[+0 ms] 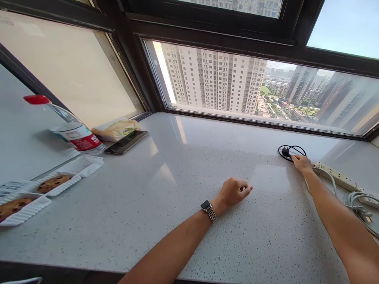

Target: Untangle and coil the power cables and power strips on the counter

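Note:
My left hand (233,192) rests over the middle of the speckled counter (166,221), its fingers curled in and nothing visible in them. A watch (209,210) with a metal band is on that wrist. Farther right, my right hand (302,162) reaches out, fingers pinched on a coiled black power cord (299,147). The cord's plug (285,152) lies just left of the fingertips. Close beside this hand is a white power strip (337,176) with a pale cable. The fingertips of the right hand are partly hidden.
At left, cookies (55,184) sit in a plastic tray (89,165). Near them are a red-capped bottle (79,132), a phone (127,142) and a soft yellowish packet (115,130). Bundled grey cable (359,205) lies at the right edge. Dark-framed windows (207,79) border the back.

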Motion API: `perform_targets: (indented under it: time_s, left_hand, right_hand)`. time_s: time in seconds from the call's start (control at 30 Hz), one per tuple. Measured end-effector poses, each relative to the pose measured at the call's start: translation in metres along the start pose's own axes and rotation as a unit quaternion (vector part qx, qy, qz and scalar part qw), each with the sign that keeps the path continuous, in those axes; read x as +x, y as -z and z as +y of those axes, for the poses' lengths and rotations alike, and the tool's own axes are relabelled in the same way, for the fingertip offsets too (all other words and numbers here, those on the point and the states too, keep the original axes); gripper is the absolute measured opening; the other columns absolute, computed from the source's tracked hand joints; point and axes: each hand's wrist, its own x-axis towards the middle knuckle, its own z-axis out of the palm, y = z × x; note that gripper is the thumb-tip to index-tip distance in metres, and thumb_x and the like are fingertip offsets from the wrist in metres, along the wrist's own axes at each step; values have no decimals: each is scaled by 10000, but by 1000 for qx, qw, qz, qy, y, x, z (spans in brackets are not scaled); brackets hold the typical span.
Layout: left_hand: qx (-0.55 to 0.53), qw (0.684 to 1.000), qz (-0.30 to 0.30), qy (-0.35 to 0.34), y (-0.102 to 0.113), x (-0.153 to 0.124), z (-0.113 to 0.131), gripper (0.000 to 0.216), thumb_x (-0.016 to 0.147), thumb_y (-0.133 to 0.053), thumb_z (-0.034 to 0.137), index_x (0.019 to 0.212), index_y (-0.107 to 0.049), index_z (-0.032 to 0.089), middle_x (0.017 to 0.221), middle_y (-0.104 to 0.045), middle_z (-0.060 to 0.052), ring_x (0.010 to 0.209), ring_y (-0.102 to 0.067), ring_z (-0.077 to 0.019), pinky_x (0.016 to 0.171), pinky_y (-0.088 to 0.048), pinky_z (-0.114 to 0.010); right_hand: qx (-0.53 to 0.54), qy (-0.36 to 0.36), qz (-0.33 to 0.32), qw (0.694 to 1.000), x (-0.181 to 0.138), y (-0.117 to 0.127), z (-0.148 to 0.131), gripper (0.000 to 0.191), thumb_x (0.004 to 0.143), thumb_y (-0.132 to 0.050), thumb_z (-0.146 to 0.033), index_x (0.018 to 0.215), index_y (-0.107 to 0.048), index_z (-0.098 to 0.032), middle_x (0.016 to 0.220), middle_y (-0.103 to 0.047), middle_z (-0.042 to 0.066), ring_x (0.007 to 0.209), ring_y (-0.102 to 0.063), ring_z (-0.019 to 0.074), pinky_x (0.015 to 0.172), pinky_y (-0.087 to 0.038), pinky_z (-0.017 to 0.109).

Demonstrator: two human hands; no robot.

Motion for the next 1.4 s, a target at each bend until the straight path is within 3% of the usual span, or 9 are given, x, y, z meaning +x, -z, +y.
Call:
perform_targets:
  time_s: [0.2, 0.43, 0.67, 0.87, 1.0, 1.13, 1.3, 1.4]
  left_hand:
    - [9, 1000, -4, 14, 2, 0, 2, 412, 857, -489, 379, 535, -561, 132, 465, -441, 26, 454, -335, -66, 479, -211, -214]
    - [18, 1000, -6, 6, 1, 0, -1, 427, 859, -489, 365, 501, -509, 133, 450, -405, 34, 446, -309, -62, 481, -195, -223]
    - [8, 1000, -18, -6, 1, 0, -2, 436, 869, -471, 379, 506, -507, 139, 450, -416, 26, 429, -306, -65, 451, -200, -219]
    - [7, 1000, -19, -1, 0, 0, -2, 424, 869, -476, 388, 533, -550, 139, 455, -444, 22, 432, -328, -67, 453, -215, -215]
    - [14, 1000, -19, 3, 0, 0, -3, 412, 868, -482, 390, 559, -585, 138, 473, -471, 19, 447, -357, -70, 462, -232, -215]
    - [19, 1000, -19, 8, 1, 0, 0, 401, 865, -486, 389, 576, -606, 138, 490, -494, 18, 458, -378, -73, 471, -240, -219]
    - [24, 999, -19, 13, 2, 0, 2, 377, 859, -496, 373, 588, -625, 145, 502, -516, 17, 474, -410, -79, 483, -244, -219]
    - [27, 999, -17, 11, 2, 0, 2, 374, 858, -501, 367, 584, -629, 147, 499, -515, 18, 474, -409, -80, 487, -250, -220]
  right_hand:
    - [-60, 55, -45, 996, -5, 6, -8, 420, 840, -484, -402, 1222, -627, -305, 1112, -682, 62, 1011, -605, 291, 799, -465, 406]
    - [-131, 92, -31, 987, -11, 10, -27, 432, 812, -489, -229, 1222, -624, -238, 1151, -651, 133, 1018, -602, 318, 766, -470, 400]
    - [-123, 95, -41, 987, -14, 29, -25, 422, 895, -398, -464, 1197, -643, -300, 1145, -662, 83, 961, -618, 268, 686, -455, 324]
    - [-218, 111, -20, 969, -10, 41, -26, 410, 844, -497, -553, 890, -730, -218, 871, -685, 107, 874, -612, 266, 876, -329, 463]
    - [-271, 69, -53, 959, -9, 42, -32, 253, 810, -589, -370, 852, -706, -150, 891, -663, 153, 942, -603, 306, 872, -330, 478]
    - [-272, 75, -104, 954, -11, 40, -37, 203, 767, -610, -210, 937, -687, -129, 965, -657, 175, 914, -633, 284, 771, -418, 394]
    - [-266, 106, -117, 951, -18, 39, -34, 347, 819, -560, -370, 1102, -636, -183, 1013, -665, 155, 939, -630, 306, 699, -463, 397]
    - [-265, 105, -99, 953, -20, 38, -31, 474, 839, -476, -556, 1031, -665, -165, 939, -673, 163, 893, -632, 327, 663, -468, 418]
